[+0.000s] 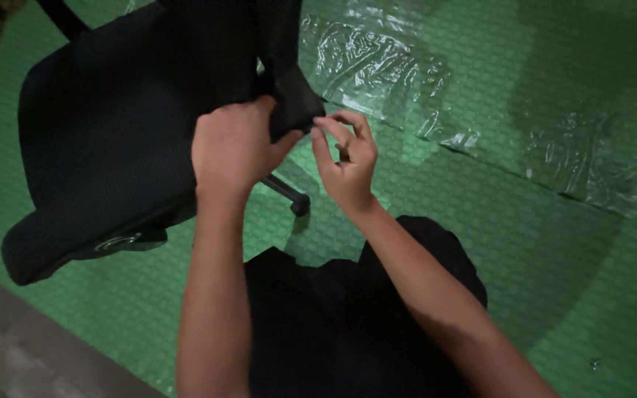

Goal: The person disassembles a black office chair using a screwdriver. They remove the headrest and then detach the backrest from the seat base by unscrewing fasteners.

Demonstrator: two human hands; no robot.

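- Left hand (231, 151): closed in a firm grasp around the lower end of a black padded armrest bracket (289, 96) that juts from the chair; fingers wrapped tight, thumb side pressed to the part's right edge.
- Right hand (344, 158): fingers curled inward, thumb and forefinger pinched narrow at the tip of the same bracket, just right of the left hand. Whether a small item sits between the fingertips cannot be told.
- The two hands stand close, nearly touching, both meeting at the bracket's lower end.
- Black mesh-upholstered office chair (105, 140): tilted on its side, occupying the upper left of the view; the seat pad's broad surface faces the camera. The bracket lies at its right edge, near the middle top of the view.
- Black cylindrical lever (289, 195): projects from under the seat, below the left hand, apart from both hands.
- Green embossed rubber floor mat (481, 206): covers the floor beneath chair and person.
- Clear crinkled plastic sheet (377, 66): lies flat on the mat, upper right, beyond the hands.
- Grey concrete strip (23, 346): borders the mat at lower left.
- Dark clothing of the person (333, 324): visible between the forearms, bottom centre.
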